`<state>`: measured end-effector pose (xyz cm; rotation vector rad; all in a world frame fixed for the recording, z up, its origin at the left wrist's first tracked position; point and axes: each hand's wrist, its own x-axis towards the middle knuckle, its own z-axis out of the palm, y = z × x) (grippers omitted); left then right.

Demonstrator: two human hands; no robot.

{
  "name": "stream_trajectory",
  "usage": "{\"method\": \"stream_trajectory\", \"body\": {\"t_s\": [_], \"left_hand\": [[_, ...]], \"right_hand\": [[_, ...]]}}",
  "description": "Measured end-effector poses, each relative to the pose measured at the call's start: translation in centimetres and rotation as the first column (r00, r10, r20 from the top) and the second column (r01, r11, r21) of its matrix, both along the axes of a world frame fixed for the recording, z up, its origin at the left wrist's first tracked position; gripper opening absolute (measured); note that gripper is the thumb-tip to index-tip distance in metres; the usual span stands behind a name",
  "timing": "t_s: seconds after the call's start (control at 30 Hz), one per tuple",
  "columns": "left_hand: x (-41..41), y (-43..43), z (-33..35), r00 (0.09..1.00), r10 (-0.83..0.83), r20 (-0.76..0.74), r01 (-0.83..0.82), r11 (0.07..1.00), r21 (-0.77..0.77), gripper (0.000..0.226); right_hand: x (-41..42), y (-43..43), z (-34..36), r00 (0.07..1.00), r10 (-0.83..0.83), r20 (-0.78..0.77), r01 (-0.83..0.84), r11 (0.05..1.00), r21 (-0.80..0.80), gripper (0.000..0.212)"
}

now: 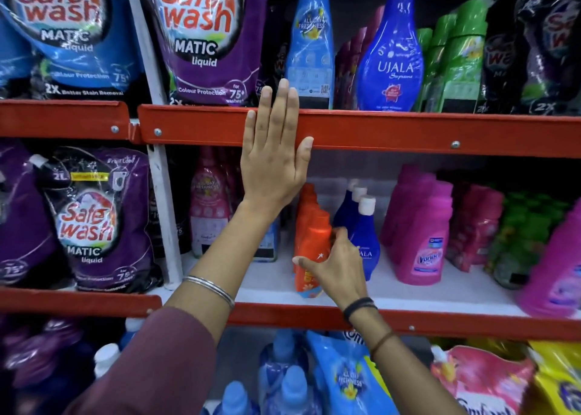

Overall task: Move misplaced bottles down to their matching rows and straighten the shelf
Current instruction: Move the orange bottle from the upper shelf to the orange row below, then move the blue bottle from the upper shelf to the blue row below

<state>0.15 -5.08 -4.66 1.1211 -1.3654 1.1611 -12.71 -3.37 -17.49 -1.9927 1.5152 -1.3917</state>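
My right hand (334, 265) grips the front orange bottle (312, 241) of a short orange row on the white middle shelf (440, 292). My left hand (276, 150) lies flat, fingers spread, against the red edge rail (408, 133) of the upper shelf and holds nothing. Right of the orange row stand small dark-blue Ujala bottles with white caps (364, 226). On the upper shelf a large blue Ujala bottle (391, 56) and a light-blue softener bottle (311, 47) stand side by side. A pink softener bottle (209, 204) stands on the middle shelf behind my left forearm.
Pink Vanish bottles (421, 235) and green packs (528, 235) fill the middle shelf to the right. Safewash pouches (94, 223) hang at left and on the upper shelf (201, 37). Green bottles (456, 59) stand at upper right. Blue bottles and pouches (342, 380) sit on the lowest shelf.
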Motion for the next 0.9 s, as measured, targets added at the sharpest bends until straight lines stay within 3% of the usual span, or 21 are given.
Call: {"method": "stream_trajectory", "body": {"t_s": [0.23, 0.43, 0.6, 0.73, 0.9], "left_hand": [[0.1, -0.4, -0.1, 1.0, -0.003, 0.009, 0.004, 1.0, -0.023, 0.058], [0.1, -0.5, -0.2, 1.0, -0.001, 0.013, 0.001, 1.0, -0.02, 0.058], [0.1, -0.4, -0.1, 1.0, 0.001, 0.007, -0.001, 1.0, -0.009, 0.058], [0.2, -0.5, -0.3, 1.0, -0.002, 0.013, 0.003, 1.0, -0.008, 0.057], [0.1, -0.7, -0.3, 1.0, 0.009, 0.007, -0.009, 1.0, -0.026, 0.057]], "right_hand": [[1.0, -1.1, -1.5, 1.0, 0.006, 0.006, -0.006, 0.999, 0.053, 0.07], [1.5, -1.1, -2.3, 0.995, -0.032, -0.095, 0.034, 0.999, 0.019, 0.074], [0.4, -0.5, -2.5, 0.998, -0.002, -0.065, 0.003, 1.0, 0.018, 0.078], [-1.7, 1.3, -0.4, 0.999, -0.031, 0.026, 0.036, 0.973, -0.227, 0.058], [-4.1, 3.6, 6.4, 0.983, -0.038, 0.181, 0.142, 0.785, -0.604, 0.035]]}}
